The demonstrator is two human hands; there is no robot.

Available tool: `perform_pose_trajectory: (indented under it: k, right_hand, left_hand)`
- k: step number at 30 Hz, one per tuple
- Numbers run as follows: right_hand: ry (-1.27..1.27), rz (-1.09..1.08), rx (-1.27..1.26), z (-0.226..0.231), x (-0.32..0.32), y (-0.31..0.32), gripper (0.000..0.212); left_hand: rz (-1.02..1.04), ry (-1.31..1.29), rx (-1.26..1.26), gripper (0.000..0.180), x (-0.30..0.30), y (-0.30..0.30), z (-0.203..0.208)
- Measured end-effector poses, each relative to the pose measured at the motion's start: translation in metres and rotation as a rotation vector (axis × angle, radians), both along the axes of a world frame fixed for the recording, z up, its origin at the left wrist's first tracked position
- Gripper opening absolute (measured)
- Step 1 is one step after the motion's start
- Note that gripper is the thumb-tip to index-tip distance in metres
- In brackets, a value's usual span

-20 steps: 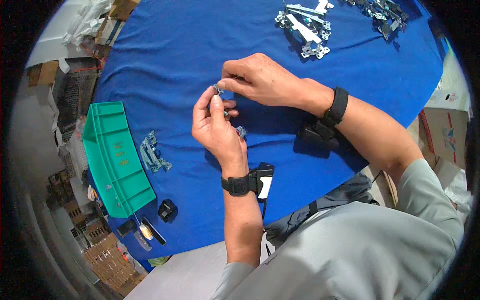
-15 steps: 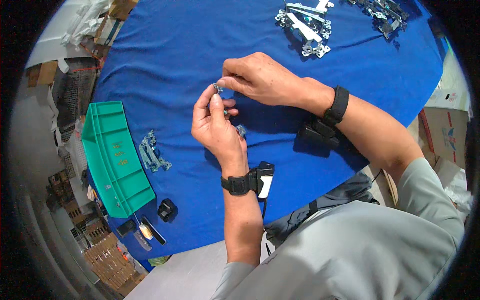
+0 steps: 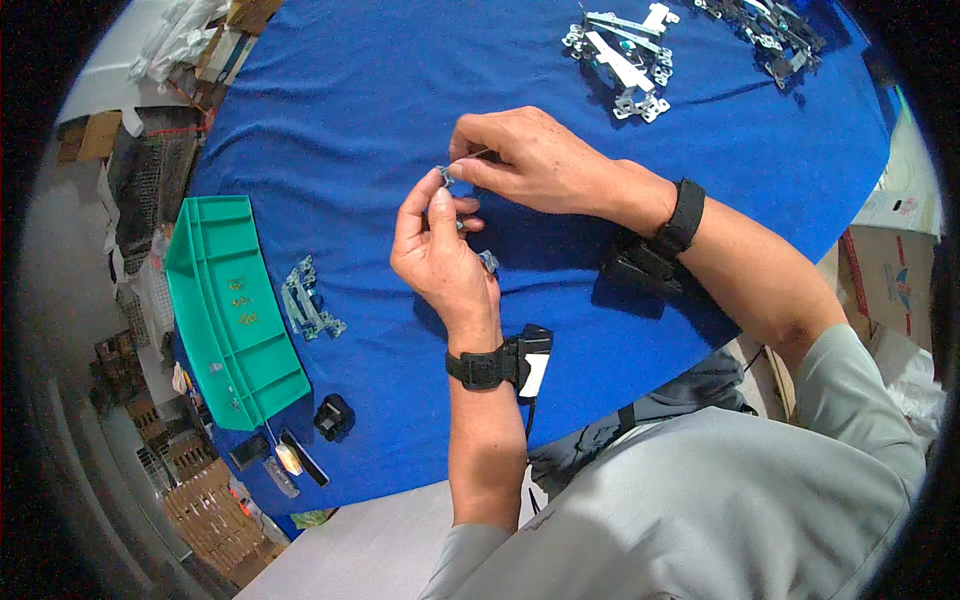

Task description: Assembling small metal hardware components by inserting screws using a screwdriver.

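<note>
My left hand (image 3: 445,260) is closed round a silver metal bracket (image 3: 446,176), whose end shows between thumb and index fingertip. More metal (image 3: 489,262) sticks out by the heel of that palm; whether it is the same piece is hidden by the fingers. My right hand (image 3: 540,160) meets the left at the bracket's end, thumb and index finger pinched together. A thin dark rod-like piece (image 3: 482,153) shows between these right fingers, its ends mostly hidden. Both hands are raised over the blue cloth (image 3: 330,130).
A green divided tray (image 3: 215,270) at the left holds small brass-coloured parts (image 3: 241,301). Beside it lie metal brackets (image 3: 308,300), a black block (image 3: 333,417) and slim tools (image 3: 290,458). More bracket assemblies (image 3: 622,62) and darker ones (image 3: 770,40) lie far right.
The view has shifted slightly, so most things sit a little differently in the picture. Both hands keep their grip at the bracket's end; a thin rod now shows between the right fingers.
</note>
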State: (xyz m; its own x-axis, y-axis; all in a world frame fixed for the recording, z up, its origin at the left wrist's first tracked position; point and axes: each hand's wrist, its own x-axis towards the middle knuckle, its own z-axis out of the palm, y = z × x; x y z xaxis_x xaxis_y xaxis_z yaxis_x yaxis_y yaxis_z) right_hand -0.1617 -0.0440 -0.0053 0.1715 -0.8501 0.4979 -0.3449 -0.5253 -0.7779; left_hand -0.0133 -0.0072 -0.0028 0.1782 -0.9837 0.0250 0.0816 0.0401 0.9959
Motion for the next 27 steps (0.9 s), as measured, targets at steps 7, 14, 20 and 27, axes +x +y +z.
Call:
perform_pose_trajectory:
  k: [7,14,20,27]
  right_hand:
    - [0.051,0.024,0.093,0.002,-0.004,0.001,0.021]
    - [0.029,-0.041,0.059,0.001,-0.006,-0.001,0.020]
    - [-0.019,-0.016,0.126,0.005,-0.009,0.000,0.022]
    - [0.045,-0.053,0.139,-0.005,-0.016,-0.003,0.027]
  left_hand:
    - [0.014,0.040,-0.022,0.018,0.001,0.001,-0.002]
    - [0.099,-0.005,-0.072,0.019,0.003,0.004,0.003]
    - [-0.028,-0.604,-0.225,0.023,0.018,0.008,0.006]
    - [-0.062,-0.965,-0.301,0.026,0.028,0.023,0.042]
